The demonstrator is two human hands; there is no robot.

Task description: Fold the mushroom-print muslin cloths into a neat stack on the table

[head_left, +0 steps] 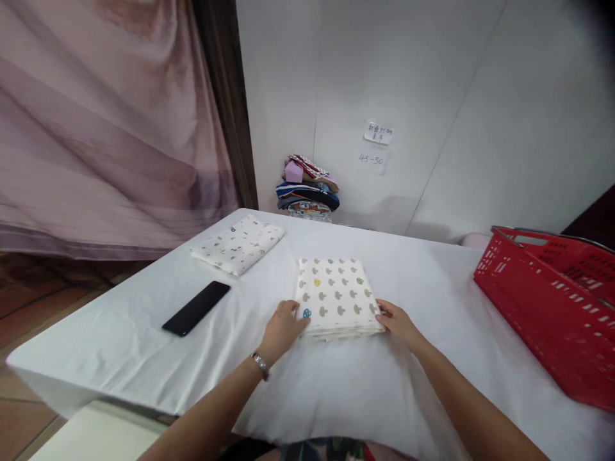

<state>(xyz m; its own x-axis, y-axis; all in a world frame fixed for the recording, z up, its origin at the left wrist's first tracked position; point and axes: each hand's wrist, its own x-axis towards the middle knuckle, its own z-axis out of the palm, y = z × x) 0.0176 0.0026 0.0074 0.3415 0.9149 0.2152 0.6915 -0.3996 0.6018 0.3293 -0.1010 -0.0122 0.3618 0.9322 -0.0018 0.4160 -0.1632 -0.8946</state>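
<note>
A folded white cloth (339, 291) printed with grey mushrooms, a few of them coloured, lies flat in front of me on the white-covered table. My left hand (282, 328) grips its near left corner, thumb on top and fingers at the side edge. At the near right corner, my right hand (398, 322) pinches the edge the same way. The undersides of the fingers are partly hidden by the cloth. Farther left lies another folded white cloth (239, 245) with a small dark print, touched by neither hand.
A black phone (196, 308) lies left of my left hand. On the right stands a red plastic basket (542, 314). Behind the table's far edge is a stack of folded fabrics (308, 186) against the wall. A pink curtain (106, 128) hangs at the left.
</note>
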